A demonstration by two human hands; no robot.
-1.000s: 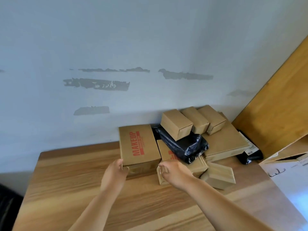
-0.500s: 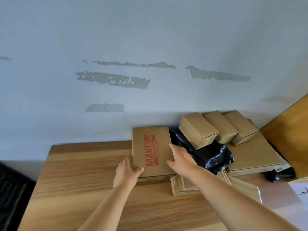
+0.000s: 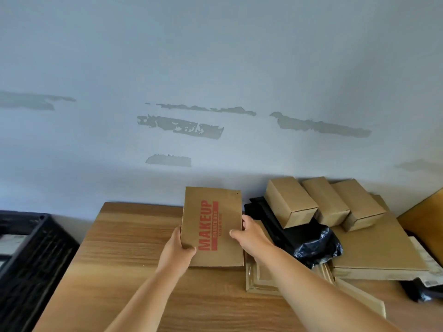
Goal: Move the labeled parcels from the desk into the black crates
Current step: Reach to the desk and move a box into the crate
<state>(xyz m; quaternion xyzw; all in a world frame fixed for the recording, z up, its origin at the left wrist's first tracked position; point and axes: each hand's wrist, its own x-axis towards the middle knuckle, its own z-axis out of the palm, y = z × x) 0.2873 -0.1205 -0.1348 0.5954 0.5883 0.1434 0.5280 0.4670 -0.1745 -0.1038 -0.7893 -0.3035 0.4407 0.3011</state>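
While both hands are clamping its long edges, the MAKEUP box [image 3: 212, 227] is sitting over the middle of the desk [image 3: 124, 238], apparently tilting up toward the wall. The left hand [image 3: 177, 251] is gripping the near left corner, thumb on top; the right hand [image 3: 250, 236] is pinching the right edge, thumb across the lid. Just right, a black bag [image 3: 309, 238] is sagging under three small boxes [image 3: 291, 202], with flat parcels [image 3: 374, 255] beneath. The black crate [image 3: 31, 238] is waiting at far left. The risk, I'd say: a wide, flat box held only at its edges could be slipping or twisting on the swing left, or clipping the crate's rim.
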